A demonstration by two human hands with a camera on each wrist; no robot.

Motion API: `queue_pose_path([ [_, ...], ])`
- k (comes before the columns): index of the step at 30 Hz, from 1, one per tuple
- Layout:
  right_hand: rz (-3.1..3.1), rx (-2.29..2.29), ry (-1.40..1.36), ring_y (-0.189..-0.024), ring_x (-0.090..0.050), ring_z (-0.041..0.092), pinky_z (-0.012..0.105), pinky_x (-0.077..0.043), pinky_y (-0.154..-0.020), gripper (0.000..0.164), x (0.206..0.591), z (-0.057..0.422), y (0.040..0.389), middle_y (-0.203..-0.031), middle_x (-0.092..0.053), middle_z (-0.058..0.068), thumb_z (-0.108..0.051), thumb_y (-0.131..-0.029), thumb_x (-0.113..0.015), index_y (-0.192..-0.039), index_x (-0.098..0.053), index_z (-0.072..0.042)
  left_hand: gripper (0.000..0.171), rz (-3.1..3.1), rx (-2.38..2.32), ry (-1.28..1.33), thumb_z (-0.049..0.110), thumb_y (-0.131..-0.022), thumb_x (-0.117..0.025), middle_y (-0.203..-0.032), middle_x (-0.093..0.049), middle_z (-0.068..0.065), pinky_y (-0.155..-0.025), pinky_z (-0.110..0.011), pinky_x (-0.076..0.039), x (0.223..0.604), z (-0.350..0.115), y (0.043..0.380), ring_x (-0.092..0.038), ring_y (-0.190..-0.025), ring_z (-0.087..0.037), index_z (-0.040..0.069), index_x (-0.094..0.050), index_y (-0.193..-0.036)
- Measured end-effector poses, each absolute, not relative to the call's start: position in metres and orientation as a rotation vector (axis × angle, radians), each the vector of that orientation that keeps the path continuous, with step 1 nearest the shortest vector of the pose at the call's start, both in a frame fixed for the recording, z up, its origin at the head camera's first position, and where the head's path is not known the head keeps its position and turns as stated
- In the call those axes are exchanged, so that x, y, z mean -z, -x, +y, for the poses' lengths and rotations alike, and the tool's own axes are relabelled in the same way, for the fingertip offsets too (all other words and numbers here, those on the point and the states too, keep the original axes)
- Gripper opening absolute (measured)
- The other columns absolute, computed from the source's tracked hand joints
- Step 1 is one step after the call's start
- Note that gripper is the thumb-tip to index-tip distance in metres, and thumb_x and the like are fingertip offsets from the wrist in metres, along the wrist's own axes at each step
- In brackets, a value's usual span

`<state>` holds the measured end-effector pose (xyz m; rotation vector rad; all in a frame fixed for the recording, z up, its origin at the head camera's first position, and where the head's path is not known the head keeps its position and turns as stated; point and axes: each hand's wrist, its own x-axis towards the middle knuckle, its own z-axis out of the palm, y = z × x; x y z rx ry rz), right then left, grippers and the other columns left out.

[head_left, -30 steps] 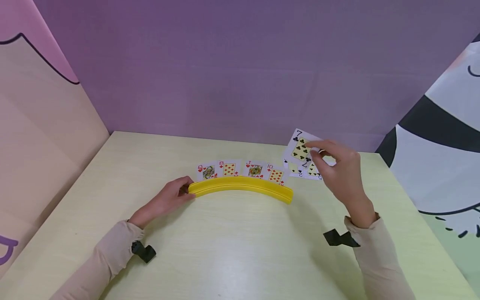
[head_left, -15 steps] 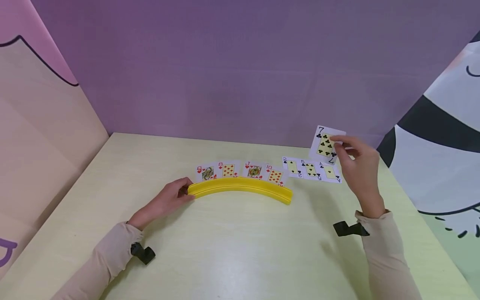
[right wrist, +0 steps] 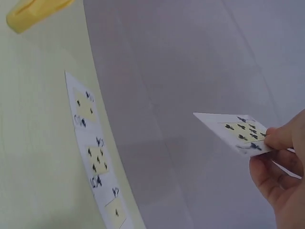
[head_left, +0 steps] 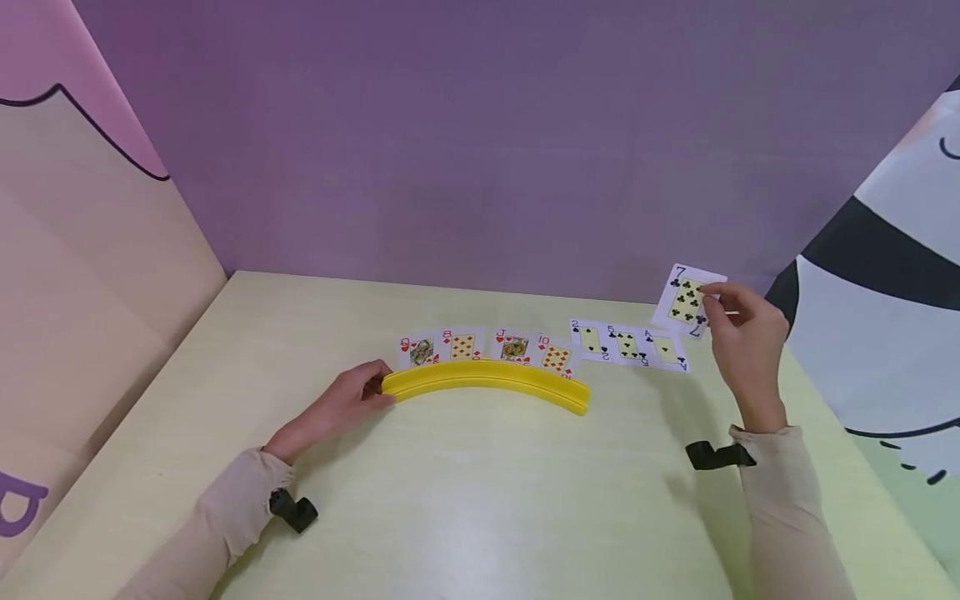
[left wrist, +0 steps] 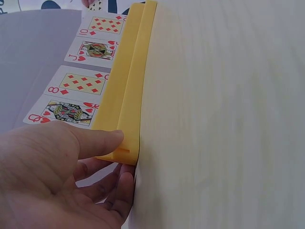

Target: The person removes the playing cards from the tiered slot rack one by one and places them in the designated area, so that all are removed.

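Four red cards [head_left: 463,344] stand in a rack [head_left: 485,374], its left end pinched by the left hand [head_left: 348,400], while the right hand [head_left: 750,346] pinches a seven [head_left: 683,302] near three black cards [head_left: 627,344].

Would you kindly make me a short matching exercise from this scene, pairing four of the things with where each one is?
Column one:
1. seven of clubs
2. yellow card holder
3. queen
4. five

Column two:
A. next to the eight, at the end of its row
B. between the two and the ace
C. pinched by the right hand
D. gripped at one end by the left hand

Right pairs: 1-C, 2-D, 3-A, 4-B.
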<state>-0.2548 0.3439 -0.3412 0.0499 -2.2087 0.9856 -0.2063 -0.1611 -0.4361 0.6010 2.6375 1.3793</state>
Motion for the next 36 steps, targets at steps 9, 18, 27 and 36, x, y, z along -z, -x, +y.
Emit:
queue_pose_path([
  [9, -2.362, -0.988, 0.158, -0.096, -0.05, 0.012, 0.019, -0.038, -0.077, 0.038, 0.355, 0.364, 0.266, -0.128, -0.055, 0.008, -0.015, -0.097, -0.059, -0.135, -0.055, -0.01, 0.016, 2.664, -1.366, -0.587, 0.001, -0.094, -0.065, -0.104, -0.062, -0.014, -0.077, -0.028, -0.048, 0.433, -0.158, 0.205, -0.056, -0.089, -0.024, -0.002, -0.058, -0.109],
  [18, -2.298, -1.049, 0.231, -0.09, -0.052, 0.001, 0.014, -0.04, -0.078, 0.026, 0.377, 0.384, 0.276, -0.105, -0.055, -0.006, -0.013, -0.095, -0.066, -0.116, -0.055, -0.004, 0.016, 2.652, -1.373, -0.577, 0.001, -0.094, -0.065, -0.104, -0.062, -0.015, -0.076, -0.028, -0.048, 0.43, -0.157, 0.205, -0.055, -0.088, -0.023, -0.003, -0.058, -0.109],
  [27, -2.402, -1.02, 0.363, -0.094, -0.053, 0.01, 0.013, -0.04, -0.073, 0.032, 0.39, 0.4, 0.28, -0.118, -0.061, 0.009, -0.017, -0.099, -0.06, -0.127, -0.061, -0.003, 0.016, 2.665, -1.348, -0.547, 0.002, -0.094, -0.065, -0.103, -0.062, -0.012, -0.076, -0.028, -0.047, 0.431, -0.159, 0.204, -0.054, -0.088, -0.022, -0.001, -0.059, -0.109],
  [36, -2.601, -1.031, 0.359, -0.102, -0.048, 0.022, 0.009, -0.041, -0.063, 0.044, 0.401, 0.423, 0.281, -0.139, -0.053, 0.02, -0.009, -0.097, -0.052, -0.141, -0.053, -0.003, 0.016, 2.652, -1.372, -0.579, 0.001, -0.094, -0.065, -0.104, -0.062, -0.014, -0.075, -0.026, -0.046, 0.431, -0.158, 0.204, -0.054, -0.088, -0.023, -0.002, -0.058, -0.108],
])
